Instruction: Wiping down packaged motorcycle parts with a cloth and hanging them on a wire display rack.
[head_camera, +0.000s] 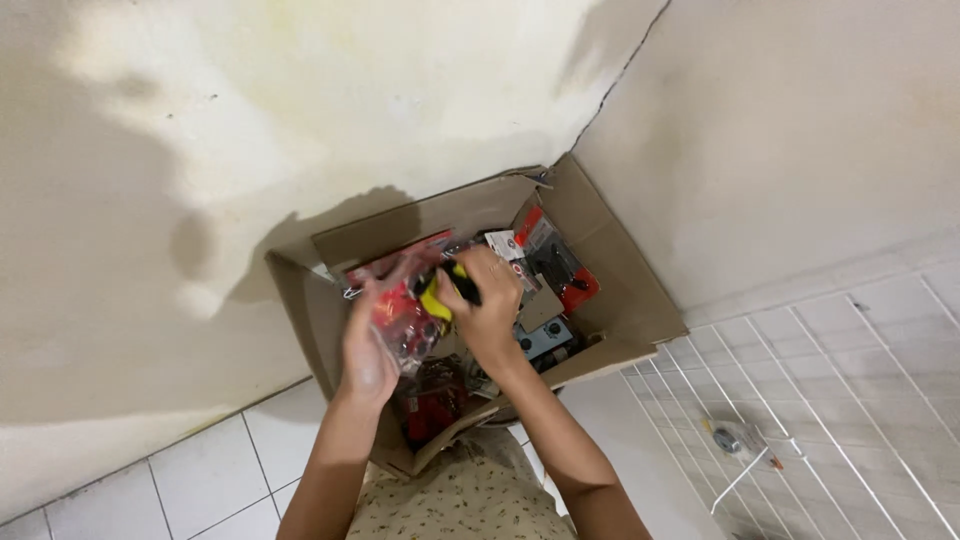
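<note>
- Our left hand (367, 352) cups a red blister pack (405, 305), fingers curled behind it, above the cardboard box (620, 290).
- Our right hand (487, 305) pinches its yellow-black item (443, 290).
- The pack looks light, slick and crinkly; we judge the stiffer edges the best hold.

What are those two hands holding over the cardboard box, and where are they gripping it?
The left hand holds a clear packet of red parts by its lower edge; the right hand grips a yellow-and-black item at its upper end.
</note>
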